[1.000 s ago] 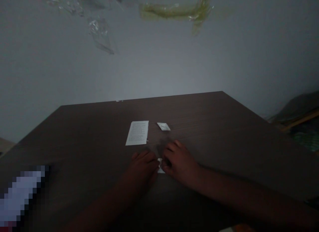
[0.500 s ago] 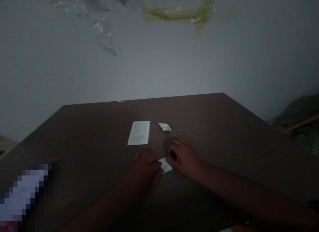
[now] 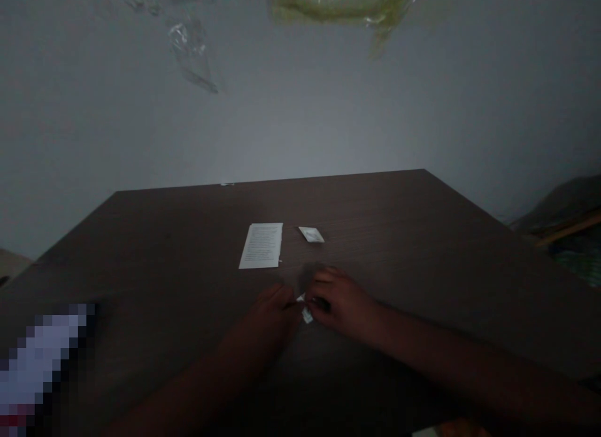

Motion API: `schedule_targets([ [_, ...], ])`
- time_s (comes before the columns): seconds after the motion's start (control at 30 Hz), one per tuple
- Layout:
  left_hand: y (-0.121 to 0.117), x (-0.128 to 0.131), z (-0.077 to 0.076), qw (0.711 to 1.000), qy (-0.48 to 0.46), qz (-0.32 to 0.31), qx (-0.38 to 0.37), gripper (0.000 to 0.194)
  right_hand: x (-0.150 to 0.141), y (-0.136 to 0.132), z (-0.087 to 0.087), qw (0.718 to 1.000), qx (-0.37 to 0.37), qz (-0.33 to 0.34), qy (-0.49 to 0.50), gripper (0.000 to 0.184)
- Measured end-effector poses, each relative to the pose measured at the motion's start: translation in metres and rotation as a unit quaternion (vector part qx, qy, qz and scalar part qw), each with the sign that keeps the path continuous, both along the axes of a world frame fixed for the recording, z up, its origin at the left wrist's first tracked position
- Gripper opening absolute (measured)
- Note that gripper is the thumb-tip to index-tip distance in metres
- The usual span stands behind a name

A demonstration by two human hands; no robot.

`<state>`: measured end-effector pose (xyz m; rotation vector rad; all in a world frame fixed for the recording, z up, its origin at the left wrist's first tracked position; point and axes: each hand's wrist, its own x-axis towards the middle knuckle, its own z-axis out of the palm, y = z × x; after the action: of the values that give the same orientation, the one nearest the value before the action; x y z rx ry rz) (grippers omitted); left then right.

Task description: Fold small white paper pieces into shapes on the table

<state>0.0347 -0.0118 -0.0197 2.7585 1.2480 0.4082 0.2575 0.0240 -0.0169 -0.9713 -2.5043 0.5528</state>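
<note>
Low in the middle of the head view, a small white piece of paper [image 3: 307,315] shows between my two hands, mostly covered by fingers. My left hand [image 3: 276,308] grips its left side, with thumb and fingers closed. From the right, my right hand [image 3: 335,302] pinches the same paper with curled fingers, its fingertips close to those of the left. Just beyond the hands lies a small folded white paper [image 3: 312,235], apart from both. A larger white sheet with printed lines [image 3: 261,246] rests left of it, and its edges suggest more than one layer.
The dark brown wooden table [image 3: 164,255] meets a grey wall [image 3: 319,111] at its back edge. Yellow tape [image 3: 333,6] and clear tape [image 3: 192,52] stick to the wall. A blurred-out light object [image 3: 42,355] sits at the left front.
My hands have come closer together over the small paper, and less of it shows now. My right hand has shifted left. The view has tilted slightly downward.
</note>
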Motion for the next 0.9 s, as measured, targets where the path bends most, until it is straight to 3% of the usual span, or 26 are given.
schedule_targets([
  [0.33, 0.003, -0.006, -0.008, 0.999, 0.002, -0.051, 0.017, 0.021, -0.002, -0.010, 0.014, 0.999, -0.017, -0.027, -0.037, 0.012],
  [0.53, 0.004, -0.004, 0.007, 0.999, 0.015, -0.036, -0.030, 0.028, 0.001, -0.012, 0.020, 0.997, -0.032, -0.013, -0.066, 0.029],
  [0.7, 0.000, -0.004, 0.027, 0.994, -0.034, -0.026, -0.105, 0.019, 0.010, -0.005, 0.025, 0.997, -0.063, 0.031, -0.016, 0.037],
  [0.9, 0.000, 0.000, 0.026, 0.993, -0.038, -0.006, -0.113, 0.024, 0.019, 0.004, 0.029, 0.993, -0.068, 0.090, 0.014, 0.039],
])
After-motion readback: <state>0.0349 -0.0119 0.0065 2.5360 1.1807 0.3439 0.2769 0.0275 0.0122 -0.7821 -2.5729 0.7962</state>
